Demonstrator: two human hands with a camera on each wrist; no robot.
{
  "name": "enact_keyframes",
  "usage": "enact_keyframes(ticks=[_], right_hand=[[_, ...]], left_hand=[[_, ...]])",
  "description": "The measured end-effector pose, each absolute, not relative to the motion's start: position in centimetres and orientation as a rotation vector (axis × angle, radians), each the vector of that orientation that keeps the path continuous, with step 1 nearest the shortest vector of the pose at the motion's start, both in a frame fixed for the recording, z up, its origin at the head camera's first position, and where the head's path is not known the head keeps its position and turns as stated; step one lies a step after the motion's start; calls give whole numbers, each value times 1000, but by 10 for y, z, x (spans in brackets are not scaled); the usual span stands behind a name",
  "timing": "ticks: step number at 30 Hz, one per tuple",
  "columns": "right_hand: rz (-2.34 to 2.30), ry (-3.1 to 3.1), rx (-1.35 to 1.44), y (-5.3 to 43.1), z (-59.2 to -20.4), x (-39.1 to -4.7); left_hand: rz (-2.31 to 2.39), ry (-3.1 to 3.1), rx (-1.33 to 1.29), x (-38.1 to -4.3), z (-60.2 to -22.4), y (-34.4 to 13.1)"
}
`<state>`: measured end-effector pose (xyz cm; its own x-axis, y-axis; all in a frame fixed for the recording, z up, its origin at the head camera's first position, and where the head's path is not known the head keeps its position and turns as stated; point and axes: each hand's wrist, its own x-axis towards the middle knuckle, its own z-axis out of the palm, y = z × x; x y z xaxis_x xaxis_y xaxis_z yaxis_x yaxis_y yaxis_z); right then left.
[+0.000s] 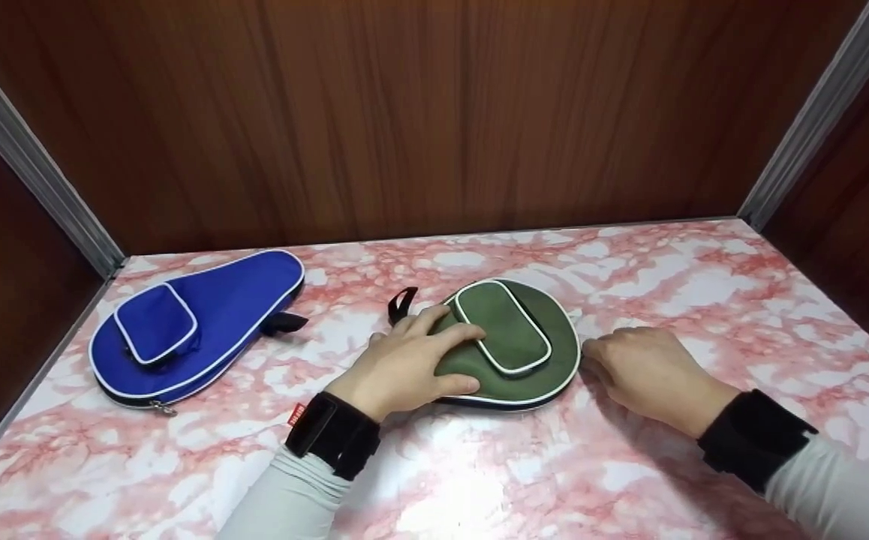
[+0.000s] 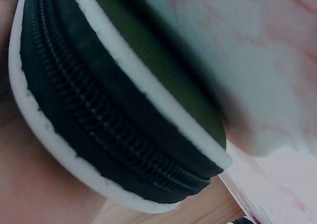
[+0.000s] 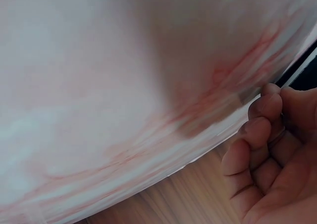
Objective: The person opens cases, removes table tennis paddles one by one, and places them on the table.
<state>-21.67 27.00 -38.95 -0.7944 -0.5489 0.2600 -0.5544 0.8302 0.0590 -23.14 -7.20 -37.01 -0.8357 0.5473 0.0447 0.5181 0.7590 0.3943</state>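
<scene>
A green table tennis paddle case (image 1: pixel 565 337) with white piping lies pocket side up, its narrow end hidden under my left hand (image 1: pixel 412 364). The fingers of that hand spread over the case and rest on it, with one fingertip at the edge of the raised pocket (image 1: pixel 502 326). In the left wrist view the case's black zipper (image 2: pixel 94 115) runs along its side and looks zipped there. My right hand (image 1: pixel 644 375) is at the rounded right edge, fingers curled. Its thumb and index finger pinch at the zipper band; the zipper pull is hidden by them.
To the left lies a blue paddle case (image 1: pixel 228 315) with a small pocket, a black strap (image 1: pixel 284 323) and a metal zipper pull (image 1: pixel 163 409). A black strap loop (image 1: pixel 402 304) sticks out beyond the green case. Brown wood-grain panels (image 1: pixel 434 120) enclose the marbled table (image 1: pixel 705 285).
</scene>
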Motion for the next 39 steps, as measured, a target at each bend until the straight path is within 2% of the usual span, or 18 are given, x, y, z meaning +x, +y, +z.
enact_keyframes(ticks=[13, 23, 32, 39], right_hand=[[-9, -2656, 868, 257, -394, -197], [4, -2646, 862, 259, -396, -199], [-53, -2703, 786, 255, -387, -243], [-39, -2728, 750, 253, -383, -271]], left_hand=[[603, 2894, 880, -231, -369, -73], [579, 2925, 838, -230, -372, -69], [375, 3072, 766, -207, -362, -52], [242, 3106, 798, -201, -358, -37]])
